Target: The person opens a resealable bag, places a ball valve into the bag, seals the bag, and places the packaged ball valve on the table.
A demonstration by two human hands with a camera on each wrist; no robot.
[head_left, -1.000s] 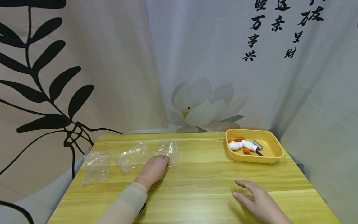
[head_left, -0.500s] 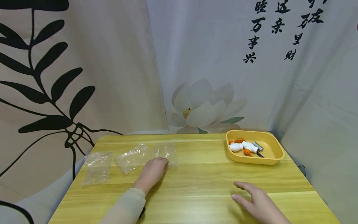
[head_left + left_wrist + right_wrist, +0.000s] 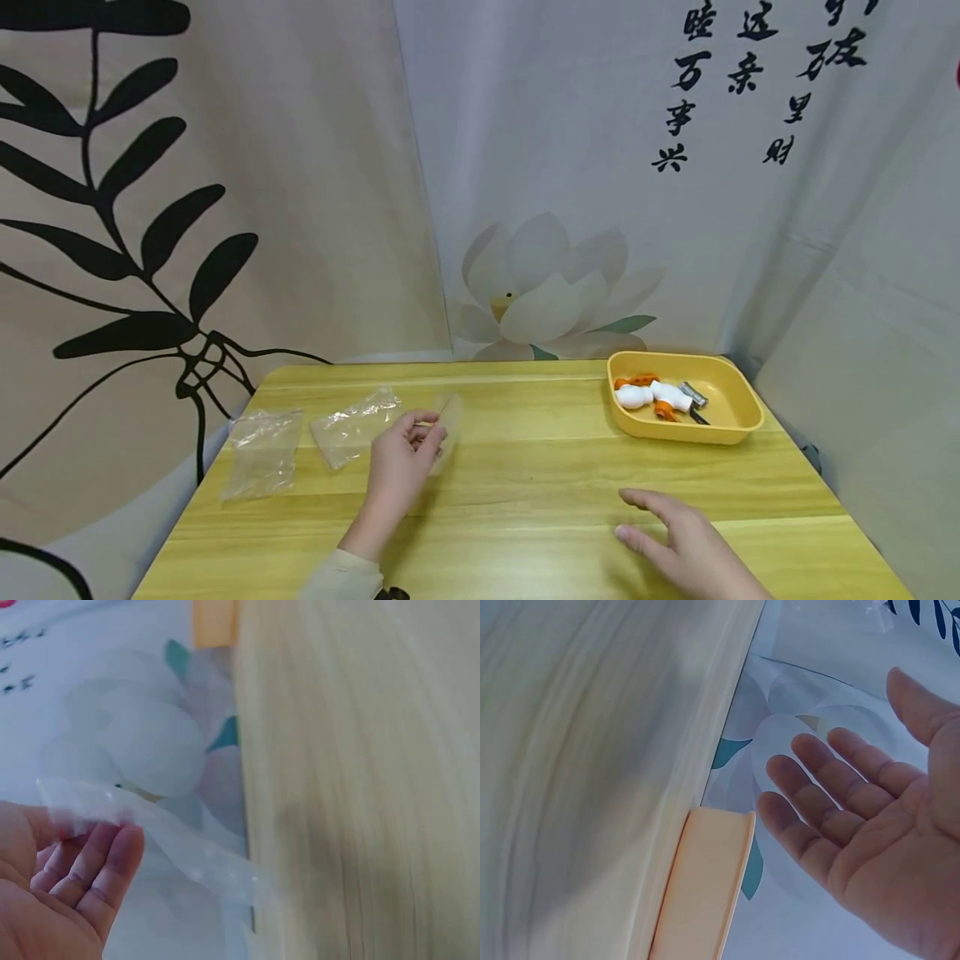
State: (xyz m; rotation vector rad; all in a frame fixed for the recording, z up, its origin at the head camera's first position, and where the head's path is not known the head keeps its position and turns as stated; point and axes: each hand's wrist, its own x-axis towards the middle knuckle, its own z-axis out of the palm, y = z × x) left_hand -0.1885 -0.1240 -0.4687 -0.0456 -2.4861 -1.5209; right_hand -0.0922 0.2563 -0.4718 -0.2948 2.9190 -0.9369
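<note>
My left hand (image 3: 405,457) pinches a clear plastic bag (image 3: 450,423) between thumb and fingers, raised a little over the wooden table (image 3: 525,542). The same bag (image 3: 191,851) looks blurred and hangs edge-on in the left wrist view. To the left of that hand lies a second clear bag (image 3: 352,429), with a third clear bag (image 3: 262,457) farther left. My right hand (image 3: 686,542) hovers over the table's right side, holding nothing. Its fingers (image 3: 810,814) and thumb are spread apart in the right wrist view.
A yellow plastic bin (image 3: 723,404) stands at the table's back right corner. Inside it are white pieces (image 3: 670,395), orange pieces (image 3: 663,411) and a grey piece (image 3: 693,394). Behind the table hangs a printed curtain (image 3: 555,125).
My left hand has turned and lifted the rightmost bag off the table, where that bag lay flat before. The right hand has barely moved. The other two bags stay put.
</note>
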